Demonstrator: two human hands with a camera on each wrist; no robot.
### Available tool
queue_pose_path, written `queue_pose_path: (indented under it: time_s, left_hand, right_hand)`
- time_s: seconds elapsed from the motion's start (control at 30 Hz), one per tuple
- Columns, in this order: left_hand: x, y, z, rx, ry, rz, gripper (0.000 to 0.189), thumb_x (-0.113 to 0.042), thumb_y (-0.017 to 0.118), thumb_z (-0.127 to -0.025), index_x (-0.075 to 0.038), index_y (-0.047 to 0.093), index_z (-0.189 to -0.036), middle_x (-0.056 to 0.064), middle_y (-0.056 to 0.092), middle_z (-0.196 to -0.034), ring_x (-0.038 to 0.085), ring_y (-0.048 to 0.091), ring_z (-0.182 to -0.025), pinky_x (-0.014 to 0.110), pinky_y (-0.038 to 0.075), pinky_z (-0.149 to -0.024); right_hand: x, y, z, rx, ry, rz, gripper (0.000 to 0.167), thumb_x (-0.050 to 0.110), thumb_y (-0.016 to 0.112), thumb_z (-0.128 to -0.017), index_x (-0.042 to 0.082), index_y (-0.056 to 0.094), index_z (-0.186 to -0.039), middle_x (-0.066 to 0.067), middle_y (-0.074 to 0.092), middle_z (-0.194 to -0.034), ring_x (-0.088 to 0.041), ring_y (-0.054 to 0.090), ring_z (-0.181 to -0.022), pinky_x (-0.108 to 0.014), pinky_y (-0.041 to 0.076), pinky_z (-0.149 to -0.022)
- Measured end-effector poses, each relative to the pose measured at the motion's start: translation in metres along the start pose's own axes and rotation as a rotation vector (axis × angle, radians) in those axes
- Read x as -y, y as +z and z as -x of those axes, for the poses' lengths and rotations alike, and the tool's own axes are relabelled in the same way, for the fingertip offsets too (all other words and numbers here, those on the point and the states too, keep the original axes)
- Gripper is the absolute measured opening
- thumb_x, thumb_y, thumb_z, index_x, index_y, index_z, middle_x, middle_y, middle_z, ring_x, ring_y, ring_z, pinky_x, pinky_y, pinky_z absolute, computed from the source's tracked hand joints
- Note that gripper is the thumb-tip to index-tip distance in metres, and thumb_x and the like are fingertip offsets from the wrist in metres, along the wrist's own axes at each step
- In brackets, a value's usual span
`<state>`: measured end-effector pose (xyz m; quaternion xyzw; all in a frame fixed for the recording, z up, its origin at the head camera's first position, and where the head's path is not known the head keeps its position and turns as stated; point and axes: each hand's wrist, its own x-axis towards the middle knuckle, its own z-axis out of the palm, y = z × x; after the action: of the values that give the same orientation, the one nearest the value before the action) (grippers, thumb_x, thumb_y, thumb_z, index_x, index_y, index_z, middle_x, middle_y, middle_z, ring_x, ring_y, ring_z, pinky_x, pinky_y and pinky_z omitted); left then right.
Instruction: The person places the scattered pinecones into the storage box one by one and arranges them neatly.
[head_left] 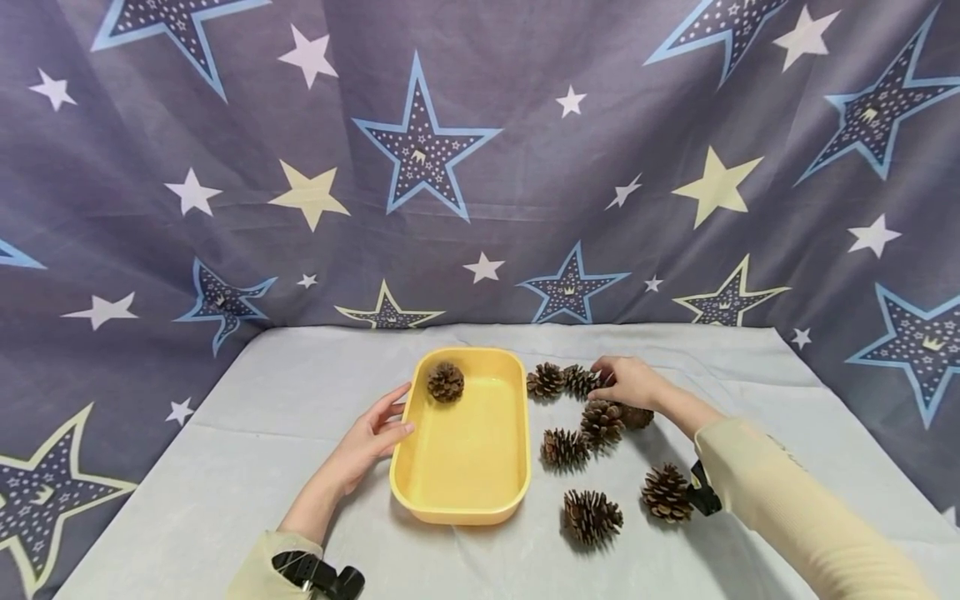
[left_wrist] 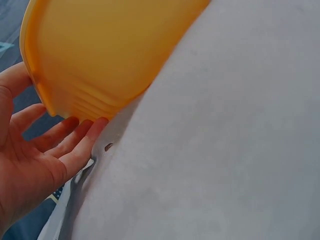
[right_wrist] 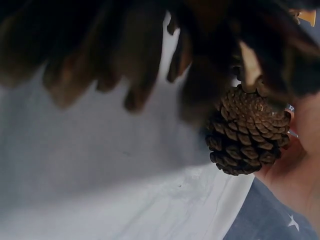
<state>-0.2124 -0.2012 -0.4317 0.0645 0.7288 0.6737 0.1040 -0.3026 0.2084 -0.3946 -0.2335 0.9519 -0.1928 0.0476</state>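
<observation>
A yellow tray (head_left: 468, 450) stands in the middle of the table, with one pine cone (head_left: 446, 382) in its far left corner. My left hand (head_left: 372, 433) touches the tray's left side, fingers outstretched; the left wrist view has its fingertips along the yellow outer wall. Over the far end of the cone group, my right hand (head_left: 633, 382) has thumb and finger about the right end of a brown pine cone (head_left: 579, 381). Other cones partly hide this hand in the right wrist view, where a large pine cone (right_wrist: 247, 132) sits before the palm.
Beside the held cone lies another pine cone (head_left: 546, 381). Several more, including a pine cone (head_left: 602, 423) under the right hand, lie right of the tray. Nearer are a pine cone (head_left: 592, 517) and one by the right wrist strap. A starry curtain (head_left: 480, 167) hangs behind.
</observation>
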Motion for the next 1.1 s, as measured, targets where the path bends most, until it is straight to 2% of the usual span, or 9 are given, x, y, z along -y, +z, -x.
queue_pose_path:
  time_s: [0.33, 0.5, 0.67, 0.83, 1.1]
  left_hand:
    - [0.000, 0.000, 0.000, -0.001, -0.007, 0.002, 0.066, -0.015, 0.060, -0.086, -0.022, 0.028, -0.143, 0.020, 0.038, -0.135, 0.035, 0.047, -0.117, 0.036, 0.053, -0.084]
    - [0.000, 0.000, 0.000, -0.002, -0.009, 0.003, 0.066, -0.015, 0.060, -0.086, -0.022, 0.028, -0.143, 0.020, 0.038, -0.135, 0.035, 0.047, -0.117, 0.036, 0.053, -0.083]
    - [0.000, 0.000, 0.000, -0.004, -0.007, 0.006, 0.067, -0.015, 0.060, -0.086, -0.021, 0.027, -0.143, 0.020, 0.038, -0.135, 0.035, 0.047, -0.117, 0.036, 0.054, -0.083]
    - [0.000, -0.001, 0.000, -0.005, -0.008, 0.006, 0.067, -0.015, 0.060, -0.086, -0.022, 0.028, -0.143, 0.020, 0.038, -0.135, 0.034, 0.047, -0.117, 0.036, 0.053, -0.083]
    - [0.000, 0.000, 0.000, -0.003, -0.008, 0.008, 0.066, -0.014, 0.060, -0.086, -0.022, 0.028, -0.143, 0.020, 0.038, -0.135, 0.035, 0.047, -0.117, 0.036, 0.053, -0.084]
  right_hand:
    - [-0.003, 0.007, -0.003, -0.028, 0.003, 0.047, 0.046, 0.025, 0.069, -0.079, -0.002, 0.055, -0.114, -0.010, 0.066, -0.089, -0.023, 0.062, -0.082, -0.041, 0.052, -0.079]
    - [-0.003, 0.003, -0.003, -0.034, 0.008, 0.006, 0.044, 0.019, 0.069, -0.079, -0.003, 0.055, -0.115, -0.014, 0.066, -0.092, -0.027, 0.062, -0.086, -0.043, 0.052, -0.080]
    - [-0.002, -0.003, -0.002, -0.052, 0.019, -0.023, 0.041, 0.018, 0.068, -0.079, -0.001, 0.056, -0.113, -0.014, 0.066, -0.092, -0.028, 0.062, -0.086, -0.043, 0.052, -0.079]
    - [-0.003, -0.008, -0.001, -0.063, 0.010, -0.003, 0.039, 0.021, 0.069, -0.078, 0.001, 0.058, -0.110, -0.011, 0.066, -0.088, -0.025, 0.061, -0.081, -0.041, 0.052, -0.074]
    - [-0.004, -0.008, 0.000, -0.078, -0.001, 0.006, 0.038, 0.021, 0.068, -0.079, 0.000, 0.059, -0.109, -0.015, 0.065, -0.098, -0.027, 0.061, -0.087, -0.041, 0.052, -0.077]
